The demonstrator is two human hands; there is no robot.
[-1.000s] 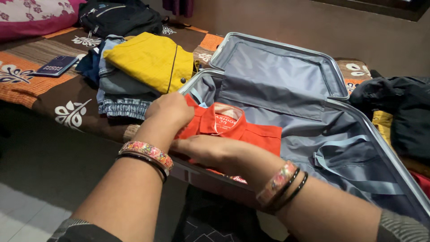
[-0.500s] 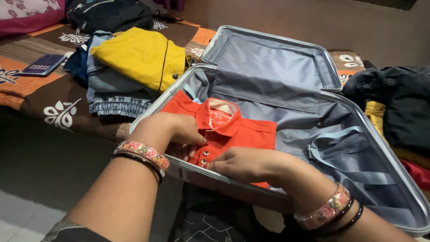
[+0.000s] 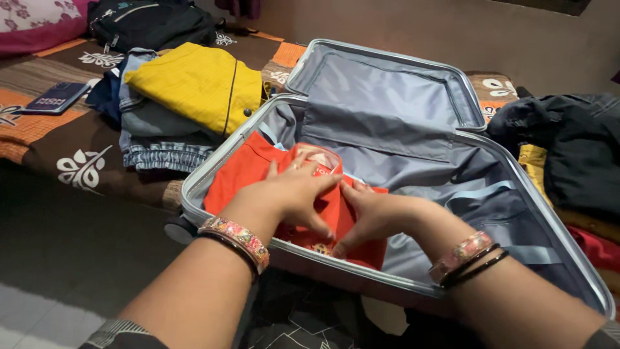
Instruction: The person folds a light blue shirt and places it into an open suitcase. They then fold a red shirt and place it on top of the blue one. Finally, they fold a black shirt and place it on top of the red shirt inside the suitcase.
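Fingers [image 3: 320,184] of both hands lie spread and flat on the folded orange shirt [image 3: 236,174], pressing on the cloth rather than pinching it. The left hand [image 3: 294,194] covers the collar area and the right hand [image 3: 374,213] rests beside it, thumbs nearly meeting over the placket; each wrist carries a patterned bangle with dark ones beside it.

The shirt lies in the near-left part of the open suitcase [image 3: 413,97], whose grey lining and pale-blue straps [image 3: 481,190] show to the right. The case rests on a bed [image 3: 84,145] with a brown and orange floral cover, its lid propped open toward a plain wall. On the bed to the left sits a stack of folded clothes [image 3: 165,123] topped by a yellow garment [image 3: 194,81], with a dark bag [image 3: 155,22] behind, a phone [image 3: 55,97] and a pink pillow [image 3: 32,19]. Dark clothing [image 3: 568,148] is heaped on the right (something yellow and red shows under it).

Half a second ago the hands worked near the buttons at the shirt's front edge, with the collar uncovered; now they have moved up over it and hide the collar label.

The shirt is bright orange, buttoned, neatly folded, its left shoulder flat against the lining.
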